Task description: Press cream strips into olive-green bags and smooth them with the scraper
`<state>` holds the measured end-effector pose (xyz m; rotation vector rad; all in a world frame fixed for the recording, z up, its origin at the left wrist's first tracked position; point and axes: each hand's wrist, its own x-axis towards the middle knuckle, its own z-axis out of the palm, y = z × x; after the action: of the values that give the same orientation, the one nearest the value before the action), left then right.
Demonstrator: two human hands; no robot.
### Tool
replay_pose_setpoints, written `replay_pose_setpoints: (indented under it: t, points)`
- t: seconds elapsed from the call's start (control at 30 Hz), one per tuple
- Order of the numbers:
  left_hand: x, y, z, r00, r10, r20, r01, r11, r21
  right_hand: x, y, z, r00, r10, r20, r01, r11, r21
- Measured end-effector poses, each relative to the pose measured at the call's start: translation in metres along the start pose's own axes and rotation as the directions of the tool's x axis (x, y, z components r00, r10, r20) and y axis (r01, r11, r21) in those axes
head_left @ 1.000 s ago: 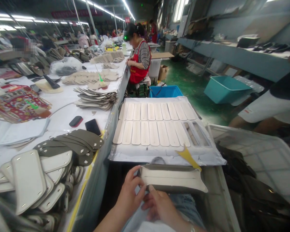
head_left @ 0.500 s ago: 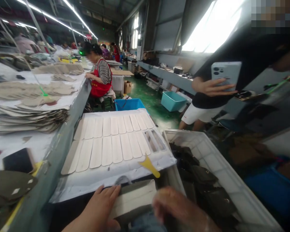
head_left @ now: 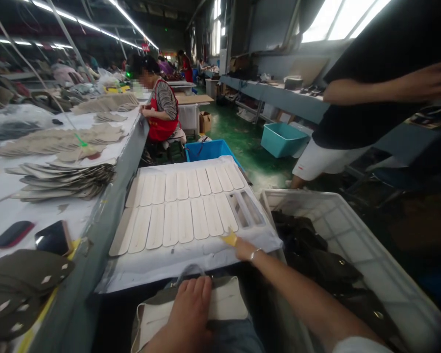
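My left hand [head_left: 191, 306] lies flat, fingers stretched out, over a cream and dark grey fabric piece [head_left: 228, 301] on my lap. A faint line runs along the cream strip, and its middle is hidden under the hand. My right hand [head_left: 244, 249], with a bracelet at the wrist, reaches forward and closes on the handle of a yellow scraper [head_left: 229, 238]. The scraper's notched wide end shows at the front edge of the white-covered board [head_left: 150, 262]. Two rows of rounded cream strips [head_left: 185, 223] lie on that board.
A white crate [head_left: 353, 235] holding dark pieces [head_left: 327, 267] stands at my right. The long table [head_left: 84, 220] on the left bears stacked pieces [head_left: 66, 181] and a phone [head_left: 53, 239]. Blue [head_left: 211, 151] and teal [head_left: 284, 140] bins sit ahead. A person [head_left: 371, 93] stands at right.
My right hand has gone from the fabric piece on my lap forward to the yellow scraper. My left hand has shifted right over the piece. The standing person's phone is out of view.
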<state>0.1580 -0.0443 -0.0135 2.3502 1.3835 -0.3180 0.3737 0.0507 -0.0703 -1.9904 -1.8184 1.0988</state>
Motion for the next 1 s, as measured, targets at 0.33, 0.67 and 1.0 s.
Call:
replay_pose_setpoints:
  t: [0.33,0.67,1.0]
  points:
    - [0.038,-0.003,-0.011,0.937,0.342,0.067,-0.311,0.907,-0.283,-0.075,0.047,-0.059,0.978,-0.144,0.148,0.145,0.989,0.005]
    - [0.039,0.028,0.006,0.969,0.24,-0.052,-0.245,0.96,-0.134,-0.068,0.0,-0.02,0.971,-0.204,0.121,0.237,0.851,-0.469]
    - [0.009,0.001,0.014,0.986,0.161,-0.049,-0.166,0.979,-0.119,-0.065,0.017,-0.024,0.984,-0.179,0.021,0.18,0.973,-0.141]
